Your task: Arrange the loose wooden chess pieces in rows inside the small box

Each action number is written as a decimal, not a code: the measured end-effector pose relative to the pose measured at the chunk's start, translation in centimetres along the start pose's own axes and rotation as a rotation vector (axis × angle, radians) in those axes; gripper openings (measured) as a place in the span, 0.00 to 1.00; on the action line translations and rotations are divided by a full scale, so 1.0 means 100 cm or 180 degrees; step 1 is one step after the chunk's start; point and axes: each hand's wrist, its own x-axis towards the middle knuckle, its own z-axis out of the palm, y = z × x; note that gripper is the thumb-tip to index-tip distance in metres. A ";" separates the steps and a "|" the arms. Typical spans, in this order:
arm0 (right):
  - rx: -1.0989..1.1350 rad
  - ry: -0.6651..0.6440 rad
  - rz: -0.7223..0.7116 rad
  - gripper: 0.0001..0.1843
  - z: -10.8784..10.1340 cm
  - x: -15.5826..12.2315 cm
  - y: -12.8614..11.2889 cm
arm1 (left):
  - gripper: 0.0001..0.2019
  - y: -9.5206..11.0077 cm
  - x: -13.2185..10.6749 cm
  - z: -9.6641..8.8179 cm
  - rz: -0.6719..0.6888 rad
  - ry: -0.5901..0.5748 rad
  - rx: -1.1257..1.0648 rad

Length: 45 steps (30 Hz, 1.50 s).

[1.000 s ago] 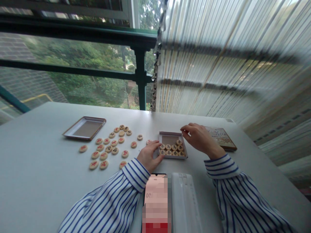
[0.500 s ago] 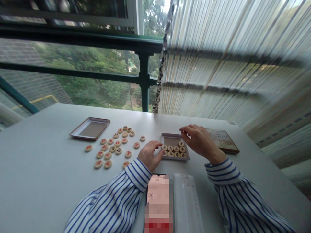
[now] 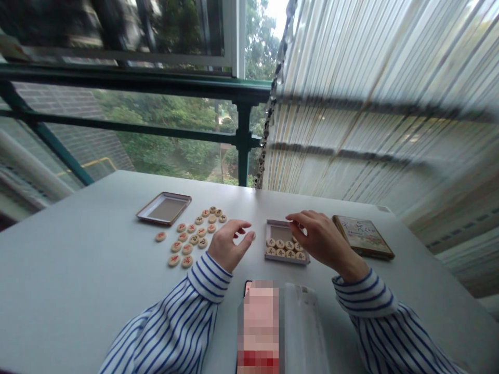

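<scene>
Box [image 3: 284, 259] lies under curled right hand [image 3: 320, 238] (grip unclear); left hand [image 3: 227, 245] beside, fingers spread.

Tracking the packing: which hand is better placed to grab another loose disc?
Left. The left hand hovers beside the loose discs; the right hand sits over the box, farther away.

discs [image 3: 187, 248]: pale smooth wood | box [image 3: 286, 232]: matt cardboard | table [image 3: 78, 270]: matt grey | sleeve [image 3: 175, 322]: striped cloth
</scene>
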 end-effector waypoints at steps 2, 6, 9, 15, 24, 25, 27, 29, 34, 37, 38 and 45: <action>0.0050 0.0028 -0.0052 0.12 -0.001 -0.001 -0.003 | 0.08 -0.007 0.000 -0.014 -0.0029 0.0020 0.0067; 0.0145 0.0062 -0.0201 0.12 0.000 -0.001 -0.011 | 0.09 -0.027 0.000 -0.044 -0.0053 0.0236 0.0242; 0.0179 0.0045 -0.0278 0.11 0.003 -0.001 -0.019 | 0.10 -0.044 -0.003 -0.062 -0.0040 0.0380 0.0519; 0.0293 -0.0070 -0.0386 0.12 0.014 0.006 -0.041 | 0.10 -0.079 -0.016 -0.076 0.0420 0.0408 0.0893; 0.0361 -0.0326 -0.0680 0.12 0.032 0.022 -0.080 | 0.14 -0.110 -0.030 -0.067 0.0577 -0.0159 0.1551; 0.0368 -0.0358 -0.0708 0.12 0.035 0.023 -0.083 | 0.15 -0.111 -0.031 -0.066 0.0563 -0.0247 0.1626; 0.0370 -0.0429 -0.0736 0.12 0.040 0.023 -0.087 | 0.16 -0.114 -0.032 -0.065 0.0520 -0.0407 0.1780; 0.0364 -0.0484 -0.0743 0.12 0.043 0.023 -0.089 | 0.16 -0.115 -0.032 -0.065 0.0456 -0.0535 0.1901; 0.0360 -0.0568 -0.0758 0.13 0.046 0.021 -0.087 | 0.16 -0.111 -0.032 -0.065 0.0303 -0.0707 0.2043; 0.0350 -0.0577 -0.0753 0.13 0.046 0.021 -0.086 | 0.15 -0.109 -0.031 -0.065 0.0271 -0.0758 0.2075; 0.0348 -0.0576 -0.0750 0.13 0.046 0.021 -0.086 | 0.16 -0.109 -0.031 -0.065 0.0254 -0.0757 0.2086; 0.0354 -0.0580 -0.0760 0.13 0.046 0.020 -0.085 | 0.14 -0.109 -0.031 -0.062 0.0145 -0.0788 0.2128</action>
